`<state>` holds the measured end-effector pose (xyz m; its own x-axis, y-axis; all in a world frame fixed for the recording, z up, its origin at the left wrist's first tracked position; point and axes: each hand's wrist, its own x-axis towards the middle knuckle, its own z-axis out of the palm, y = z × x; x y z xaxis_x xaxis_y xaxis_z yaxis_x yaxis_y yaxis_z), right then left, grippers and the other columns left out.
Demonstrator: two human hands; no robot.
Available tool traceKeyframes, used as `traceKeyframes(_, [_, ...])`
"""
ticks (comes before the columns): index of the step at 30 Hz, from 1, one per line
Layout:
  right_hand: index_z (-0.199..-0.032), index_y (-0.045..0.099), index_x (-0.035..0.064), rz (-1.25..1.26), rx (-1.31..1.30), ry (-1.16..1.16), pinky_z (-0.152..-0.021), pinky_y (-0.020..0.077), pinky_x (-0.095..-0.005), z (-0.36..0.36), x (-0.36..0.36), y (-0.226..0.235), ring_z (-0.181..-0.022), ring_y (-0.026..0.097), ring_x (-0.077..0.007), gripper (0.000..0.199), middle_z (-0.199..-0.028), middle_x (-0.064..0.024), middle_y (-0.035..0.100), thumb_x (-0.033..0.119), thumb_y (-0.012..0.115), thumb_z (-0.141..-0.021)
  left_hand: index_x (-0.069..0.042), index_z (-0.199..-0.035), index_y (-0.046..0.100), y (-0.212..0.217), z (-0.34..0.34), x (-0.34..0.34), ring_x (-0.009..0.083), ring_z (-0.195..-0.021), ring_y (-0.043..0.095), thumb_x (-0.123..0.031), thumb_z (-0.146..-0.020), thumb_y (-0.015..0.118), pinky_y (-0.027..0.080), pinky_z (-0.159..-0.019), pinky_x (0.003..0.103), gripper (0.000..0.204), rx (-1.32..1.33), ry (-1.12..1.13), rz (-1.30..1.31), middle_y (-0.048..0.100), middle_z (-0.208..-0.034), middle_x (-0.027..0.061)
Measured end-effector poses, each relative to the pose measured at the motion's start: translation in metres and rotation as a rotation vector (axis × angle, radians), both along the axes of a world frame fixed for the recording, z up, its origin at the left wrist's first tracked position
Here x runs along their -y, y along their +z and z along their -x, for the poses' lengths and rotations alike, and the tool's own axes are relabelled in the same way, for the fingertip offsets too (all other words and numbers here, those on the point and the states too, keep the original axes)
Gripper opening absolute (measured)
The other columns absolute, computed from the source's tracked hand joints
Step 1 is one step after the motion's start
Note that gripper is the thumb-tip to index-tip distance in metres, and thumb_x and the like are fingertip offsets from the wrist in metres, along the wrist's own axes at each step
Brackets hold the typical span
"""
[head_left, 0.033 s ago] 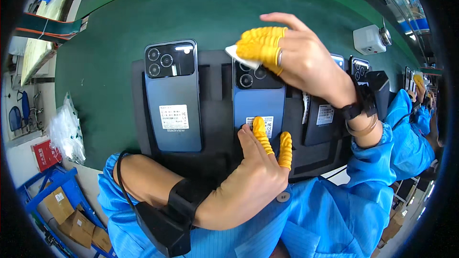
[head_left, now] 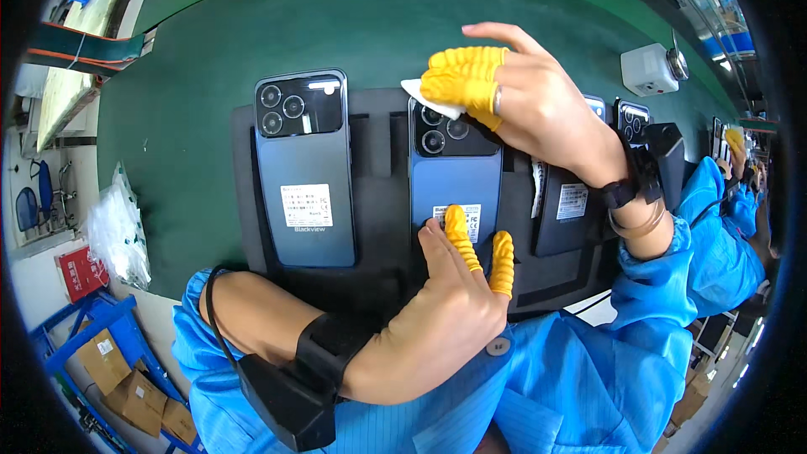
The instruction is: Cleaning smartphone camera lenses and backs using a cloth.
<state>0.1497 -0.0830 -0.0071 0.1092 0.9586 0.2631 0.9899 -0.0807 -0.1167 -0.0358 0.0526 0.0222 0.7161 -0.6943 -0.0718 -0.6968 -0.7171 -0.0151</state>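
Note:
A blue-grey smartphone (head_left: 450, 178) lies back up in front of me, its dark camera block at the far end and a white label lower down. My left hand (head_left: 441, 319), with yellow finger cots, steadies its near end, fingers on the label and along the right edge. In my right hand (head_left: 538, 101), also in yellow cots, a small white wiping cloth (head_left: 420, 96) is pinched over the top of the camera block. The cloth and fingers hide part of the lenses. To the left a similar smartphone (head_left: 307, 160) lies back up.
Black foam trays (head_left: 370, 134) lie under the phones on the green bench mat (head_left: 193, 118). Right of centre is a darker phone (head_left: 559, 231), partly under my right arm. A white box-shaped device (head_left: 647, 70) stands far right; a clear plastic bag (head_left: 120, 231) hangs at the left edge.
My right hand has shifted slightly to the right with the white wiping cloth across the camera block. My left hand and the phones stay as they were.

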Motion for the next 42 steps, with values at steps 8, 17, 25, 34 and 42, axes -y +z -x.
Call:
traceKeyframes(8, [-0.095,0.070,0.0049,-0.245,-0.147,0.155,-0.101,0.0462,-0.0426,0.041,-0.009,-0.008,-0.085,0.067,-0.0164,0.026,-0.098,-0.0043,0.070,0.011,0.061,-0.071,0.003,-0.121,0.060,0.005,-0.001,0.002,0.0485,-0.088,0.066,-0.026,-0.078,0.054,0.052,-0.085,0.052,0.052,-0.037,-0.006,-0.013,0.064,-0.073,0.0279])
traceKeyframes(17, [-0.095,0.070,0.0067,-0.283,0.022,-0.107,-0.101,0.0442,-0.0446,-0.005,-0.006,-0.011,-0.083,0.067,-0.0224,0.021,-0.087,-0.0087,0.070,0.006,0.068,-0.074,0.004,-0.115,0.063,0.000,-0.001,0.001,0.0481,-0.087,0.067,-0.026,-0.077,0.056,0.052,-0.084,0.053,0.048,0.013,-0.019,0.005,0.064,-0.070,0.0250])
traceKeyframes(25, [-0.095,0.069,0.0046,-0.258,-0.208,-0.034,-0.101,0.0452,-0.0443,0.017,-0.009,-0.010,-0.076,0.066,-0.0236,0.023,-0.077,-0.0087,0.067,0.006,0.068,-0.071,0.004,-0.112,0.064,0.001,0.000,0.002,0.0475,-0.085,0.067,-0.025,-0.076,0.056,0.051,-0.082,0.053,0.047,-0.003,-0.022,-0.017,0.064,-0.067,0.0232])
traceKeyframes(34, [-0.090,0.072,0.0033,-0.138,-0.201,0.138,-0.098,0.0466,-0.0495,0.030,0.012,0.003,-0.071,0.066,-0.0198,0.021,-0.080,-0.0068,0.069,0.009,0.070,-0.069,0.004,-0.114,0.064,-0.001,0.000,0.003,0.0469,-0.084,0.068,-0.026,-0.077,0.055,0.050,-0.081,0.050,0.049,0.021,-0.012,-0.015,0.064,-0.066,0.0222])
traceKeyframes(42, [-0.084,0.071,0.0023,-0.194,-0.271,0.010,-0.095,0.0480,-0.0492,0.020,0.029,0.008,-0.076,0.067,-0.0227,0.018,-0.083,-0.0089,0.071,0.000,0.068,-0.066,0.004,-0.114,0.064,-0.003,0.000,0.001,0.0446,-0.084,0.069,-0.025,-0.077,0.054,0.049,-0.081,0.049,0.049,0.063,-0.003,0.005,0.066,-0.068,0.0227])
